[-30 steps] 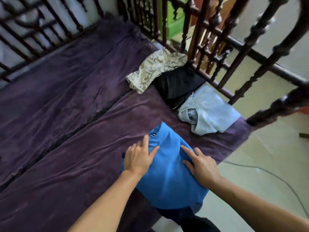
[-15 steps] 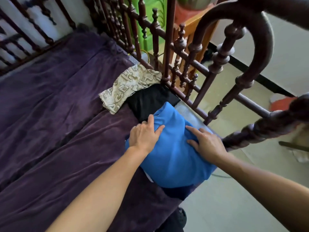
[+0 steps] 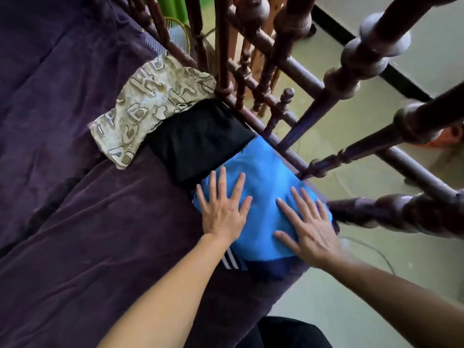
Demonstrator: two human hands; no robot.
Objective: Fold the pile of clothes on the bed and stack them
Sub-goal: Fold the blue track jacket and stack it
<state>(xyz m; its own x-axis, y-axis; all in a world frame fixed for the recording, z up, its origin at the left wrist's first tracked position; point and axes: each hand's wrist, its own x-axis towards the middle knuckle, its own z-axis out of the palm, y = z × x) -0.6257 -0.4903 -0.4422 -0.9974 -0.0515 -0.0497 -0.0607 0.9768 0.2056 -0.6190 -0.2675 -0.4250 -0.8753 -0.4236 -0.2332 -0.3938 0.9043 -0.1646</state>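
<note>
Blue shirt (image 3: 266, 172) beside the rail (image 3: 401, 214) looks soft, limp; my left grip (image 3: 223, 212) and right grip (image 3: 311, 234), both released, press it; take folded edges.

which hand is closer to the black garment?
Left. Left hand lies flat on the blue garment, fingertips near the black garment; right hand presses the blue garment's other side, by the rail.

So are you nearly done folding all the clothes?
Nearly, it seems. A black piece lies folded by the rail, with a patterned one beside it. The left hand and right hand press flat on a folded blue top. Still to do: a navy striped piece peeks from under the blue; whether it is folded is hidden. The clothes overlap in a row, not yet one stack.
</note>
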